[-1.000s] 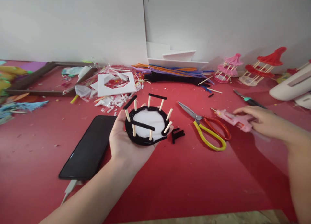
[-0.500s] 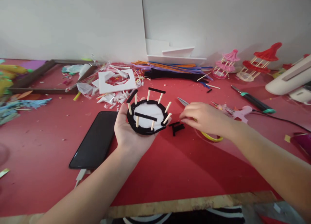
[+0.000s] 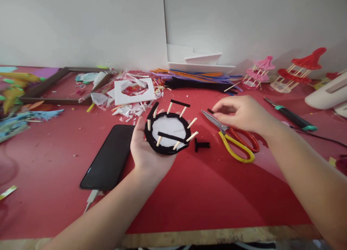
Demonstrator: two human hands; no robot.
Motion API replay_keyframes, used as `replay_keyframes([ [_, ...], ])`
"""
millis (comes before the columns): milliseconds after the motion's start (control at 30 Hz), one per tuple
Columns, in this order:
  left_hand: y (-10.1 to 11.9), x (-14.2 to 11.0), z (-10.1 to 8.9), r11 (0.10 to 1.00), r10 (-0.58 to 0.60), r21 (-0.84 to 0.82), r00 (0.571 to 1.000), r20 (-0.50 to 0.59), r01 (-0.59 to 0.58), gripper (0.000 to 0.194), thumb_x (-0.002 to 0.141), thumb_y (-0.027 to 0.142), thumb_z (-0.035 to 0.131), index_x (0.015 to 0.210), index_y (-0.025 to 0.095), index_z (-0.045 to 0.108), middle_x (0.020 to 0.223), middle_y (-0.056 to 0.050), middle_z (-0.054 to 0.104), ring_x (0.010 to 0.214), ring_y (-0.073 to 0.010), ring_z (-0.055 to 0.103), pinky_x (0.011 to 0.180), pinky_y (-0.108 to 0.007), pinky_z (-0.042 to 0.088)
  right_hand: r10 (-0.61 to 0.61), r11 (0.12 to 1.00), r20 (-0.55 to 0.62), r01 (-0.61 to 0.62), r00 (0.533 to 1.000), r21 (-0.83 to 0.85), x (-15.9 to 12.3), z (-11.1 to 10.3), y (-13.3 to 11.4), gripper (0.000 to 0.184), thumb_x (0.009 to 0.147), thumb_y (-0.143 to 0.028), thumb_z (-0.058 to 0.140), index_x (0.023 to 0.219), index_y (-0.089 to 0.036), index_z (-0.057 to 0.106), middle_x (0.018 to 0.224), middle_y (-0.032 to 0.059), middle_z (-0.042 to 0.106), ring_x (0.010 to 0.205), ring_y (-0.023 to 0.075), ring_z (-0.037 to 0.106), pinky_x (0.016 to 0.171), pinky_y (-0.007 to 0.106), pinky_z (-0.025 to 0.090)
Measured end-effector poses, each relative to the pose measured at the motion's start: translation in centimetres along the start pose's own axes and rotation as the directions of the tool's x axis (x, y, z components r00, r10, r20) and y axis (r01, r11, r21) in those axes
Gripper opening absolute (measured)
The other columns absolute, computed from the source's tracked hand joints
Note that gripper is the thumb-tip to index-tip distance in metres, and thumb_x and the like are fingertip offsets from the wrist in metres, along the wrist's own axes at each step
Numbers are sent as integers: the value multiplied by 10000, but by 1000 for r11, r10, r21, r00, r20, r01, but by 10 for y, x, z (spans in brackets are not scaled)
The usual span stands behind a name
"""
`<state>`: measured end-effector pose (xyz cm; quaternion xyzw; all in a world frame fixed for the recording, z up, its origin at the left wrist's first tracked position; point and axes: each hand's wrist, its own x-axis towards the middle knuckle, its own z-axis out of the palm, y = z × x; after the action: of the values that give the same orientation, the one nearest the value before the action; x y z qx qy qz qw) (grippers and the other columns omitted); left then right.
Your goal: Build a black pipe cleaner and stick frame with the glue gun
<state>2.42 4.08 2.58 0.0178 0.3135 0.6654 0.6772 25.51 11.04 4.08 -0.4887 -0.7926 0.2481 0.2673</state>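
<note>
My left hand (image 3: 148, 158) cradles a round craft base (image 3: 166, 124) from below. The base has a white disc, a black fuzzy rim and several short wooden sticks standing around it. Black pipe cleaner strips bridge three pairs of sticks, and one pair on the right stands uncapped. Between thumb and fingertips, my right hand (image 3: 235, 112) pinches a short black pipe cleaner piece (image 3: 210, 111) over the scissors (image 3: 222, 128). More short black pieces (image 3: 202, 145) lie on the red table between the base and the scissors' yellow handle.
A black phone (image 3: 108, 158) with a cable lies left. Behind are a white foam frame (image 3: 119, 94), scraps and a pipe cleaner bundle (image 3: 195, 78). Pink (image 3: 256, 74) and red (image 3: 294, 73) stick models stand back right, near a black-green tool (image 3: 294, 118).
My right hand has lifted up and away from the small black pieces with one in its fingertips. The scissors are now uncovered. My left hand still holds the base, slightly tilted.
</note>
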Motion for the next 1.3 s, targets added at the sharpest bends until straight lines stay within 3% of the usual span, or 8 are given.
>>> replay_keyframes([
  [100,0,-4,2,996,70,50,997,14,-71,400,894,483,511,1060,190,727,1044,-80,750,1064,-346,687,969,-614,515,201,906,10,-190,979,378,-1,-4,-2,135,726,-305,751,806,-210,697,752,12,713,653,145,653,620,277,520],
  [200,1,-7,4,977,200,71,978,53,-203,398,918,468,485,1084,203,732,934,-54,758,957,-274,712,903,-483,571,260,733,117,-275,958,622,-4,1,-13,156,659,-260,791,759,-193,692,644,-3,665,536,118,609,510,250,492],
  [367,-2,-9,4,935,334,86,935,117,-345,423,952,460,436,1092,194,733,949,-72,762,884,-242,715,766,-372,596,264,505,204,-315,943,804,-12,14,-38,126,644,-214,797,700,-175,692,542,-25,614,446,92,555,411,213,451],
  [500,-3,-13,4,924,338,142,932,132,-356,428,968,445,405,1125,209,726,1021,-82,766,932,-249,725,764,-343,603,310,406,252,-368,917,837,-27,25,-46,148,692,-260,787,679,-179,664,570,-2,648,462,112,590,398,211,442],
  [767,-5,-20,5,960,220,148,968,122,-237,442,972,462,380,1137,242,727,1015,-59,786,906,-243,754,696,-304,627,398,533,123,-338,909,775,-71,49,-34,276,745,-401,813,685,-181,658,480,-74,440,441,39,367,418,188,276],
  [900,-9,-21,6,973,164,144,979,120,-180,439,968,461,385,1139,236,721,1011,-57,788,849,-234,757,760,-347,638,361,469,167,-334,917,818,-71,53,-37,262,739,-400,813,703,-181,674,489,-86,371,449,42,296,423,213,212],
  [1067,-11,-22,6,975,155,146,983,102,-169,432,952,482,410,1203,268,688,1024,-51,785,1012,-296,735,914,-451,602,367,435,147,-309,918,845,-69,52,-37,273,745,-354,806,650,-178,619,500,-89,363,449,36,242,423,221,178],
  [1300,-7,-23,8,982,155,91,979,132,-168,440,981,462,367,1222,265,677,973,-54,779,940,-279,747,924,-462,587,353,584,86,-291,932,758,-70,45,-31,314,783,-392,780,654,-188,579,485,-82,385,463,55,303,440,227,206],
])
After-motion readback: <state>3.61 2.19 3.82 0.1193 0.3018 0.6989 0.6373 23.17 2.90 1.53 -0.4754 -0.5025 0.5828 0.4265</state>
